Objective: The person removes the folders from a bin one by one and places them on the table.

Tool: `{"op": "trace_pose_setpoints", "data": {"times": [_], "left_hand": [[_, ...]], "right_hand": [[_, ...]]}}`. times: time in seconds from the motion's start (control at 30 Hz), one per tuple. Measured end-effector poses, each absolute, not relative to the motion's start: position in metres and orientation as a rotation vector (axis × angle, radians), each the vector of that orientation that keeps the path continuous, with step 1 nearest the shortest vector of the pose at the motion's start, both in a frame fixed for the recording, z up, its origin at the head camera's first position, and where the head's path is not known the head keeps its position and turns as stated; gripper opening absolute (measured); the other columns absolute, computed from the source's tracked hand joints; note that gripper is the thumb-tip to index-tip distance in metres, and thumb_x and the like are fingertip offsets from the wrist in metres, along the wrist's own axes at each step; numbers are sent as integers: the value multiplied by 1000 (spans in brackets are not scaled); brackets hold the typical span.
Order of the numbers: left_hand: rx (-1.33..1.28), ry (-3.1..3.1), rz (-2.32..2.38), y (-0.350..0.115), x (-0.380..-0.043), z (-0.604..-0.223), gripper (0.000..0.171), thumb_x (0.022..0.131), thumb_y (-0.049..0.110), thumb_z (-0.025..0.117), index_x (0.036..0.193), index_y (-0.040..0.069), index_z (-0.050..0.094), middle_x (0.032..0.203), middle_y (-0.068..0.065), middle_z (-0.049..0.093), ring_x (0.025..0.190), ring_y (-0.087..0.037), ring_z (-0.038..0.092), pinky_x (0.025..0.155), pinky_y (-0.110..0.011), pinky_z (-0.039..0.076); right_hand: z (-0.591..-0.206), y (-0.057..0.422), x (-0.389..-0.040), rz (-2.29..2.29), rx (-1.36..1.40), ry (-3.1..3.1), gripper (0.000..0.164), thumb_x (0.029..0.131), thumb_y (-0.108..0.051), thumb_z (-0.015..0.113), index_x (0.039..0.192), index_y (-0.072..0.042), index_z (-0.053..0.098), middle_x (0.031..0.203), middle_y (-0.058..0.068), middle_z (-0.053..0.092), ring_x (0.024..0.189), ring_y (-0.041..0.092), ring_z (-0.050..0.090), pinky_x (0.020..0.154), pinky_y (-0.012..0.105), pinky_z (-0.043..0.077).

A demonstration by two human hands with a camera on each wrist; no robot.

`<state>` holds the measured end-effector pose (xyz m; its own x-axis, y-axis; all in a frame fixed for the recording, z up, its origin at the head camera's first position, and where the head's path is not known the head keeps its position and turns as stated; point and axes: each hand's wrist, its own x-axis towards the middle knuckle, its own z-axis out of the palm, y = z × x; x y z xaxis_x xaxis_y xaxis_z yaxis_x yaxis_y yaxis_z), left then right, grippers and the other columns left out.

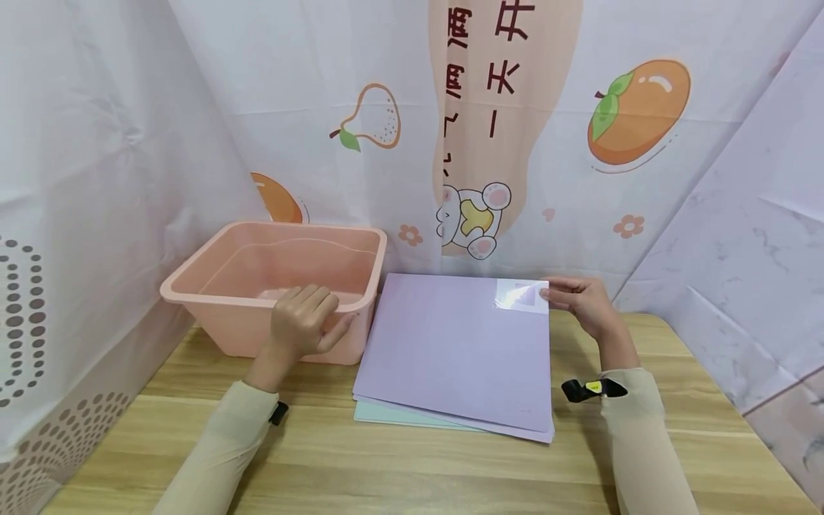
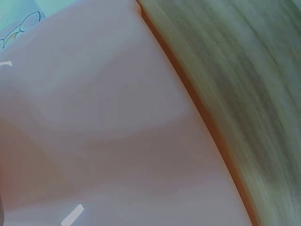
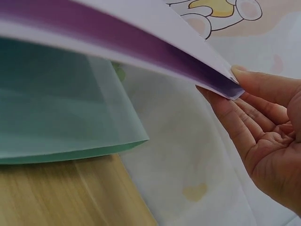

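A light purple file folder (image 1: 450,343) lies on top of a mint green folder (image 1: 405,416), with a clear label pocket at its far right corner. My right hand (image 1: 582,304) pinches that corner between thumb and fingers. In the right wrist view the purple folder's corner is raised above the green folder (image 3: 70,103), and its edge gapes. My left hand (image 1: 302,322) grips the front rim of a pink plastic basin (image 1: 225,332), fingers curled over the edge and thumb outside. Only the basin's wall (image 2: 108,103) and the table show in the left wrist view; the hand is out of sight there.
Both folders and the basin stand on a wood-grain table (image 1: 450,479). A white printed curtain (image 1: 290,86) with fruit drawings hangs right behind them. More curtain (image 1: 721,250) borders the table on the right, and another sheet (image 1: 71,214) on the left.
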<state>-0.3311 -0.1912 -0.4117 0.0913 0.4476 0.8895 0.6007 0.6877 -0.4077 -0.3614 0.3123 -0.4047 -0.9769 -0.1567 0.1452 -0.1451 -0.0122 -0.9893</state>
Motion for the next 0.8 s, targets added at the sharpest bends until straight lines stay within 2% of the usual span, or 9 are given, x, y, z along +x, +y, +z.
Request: {"op": "trace_pose_setpoints", "data": {"times": [0.17, 0.43, 0.7, 0.8], "left_hand": [[-897, -1534, -146, -190, -330, -411, 46, 97, 39, 52, 63, 8, 50, 55, -3, 44, 46, -19, 41, 42, -31, 33], [-894, -1519, -152, -189, -330, -411, 46, 97, 38, 53, 63, 8, 50, 55, -3, 45, 46, -19, 41, 42, -31, 32], [-889, -1525, -150, -190, -329, -411, 45, 96, 38, 53, 63, 8, 50, 55, -3, 44, 46, -19, 41, 42, -31, 32], [-890, -1527, -150, -190, -329, -411, 45, 96, 38, 53, 63, 8, 50, 55, -3, 44, 46, -19, 41, 42, -31, 32]], "right_hand": [[-405, 314, -361, -2193, -345, 2214, 28, 93, 4, 68, 100, -20, 81, 92, -8, 78, 87, 5, 74, 77, 24, 60], [-409, 315, -362, -2196, -358, 2192, 28, 94, 5, 66, 104, -17, 80, 94, -7, 77, 89, 6, 74, 78, 23, 60], [-411, 315, -365, -2169, -318, 2197, 28, 93, 4, 67, 102, -20, 80, 94, -7, 78, 88, 6, 74, 78, 23, 60], [-413, 317, -367, -2169, -309, 2190, 28, 94, 5, 66, 104, -17, 80, 93, -6, 78, 86, 7, 75, 77, 23, 60]]}}
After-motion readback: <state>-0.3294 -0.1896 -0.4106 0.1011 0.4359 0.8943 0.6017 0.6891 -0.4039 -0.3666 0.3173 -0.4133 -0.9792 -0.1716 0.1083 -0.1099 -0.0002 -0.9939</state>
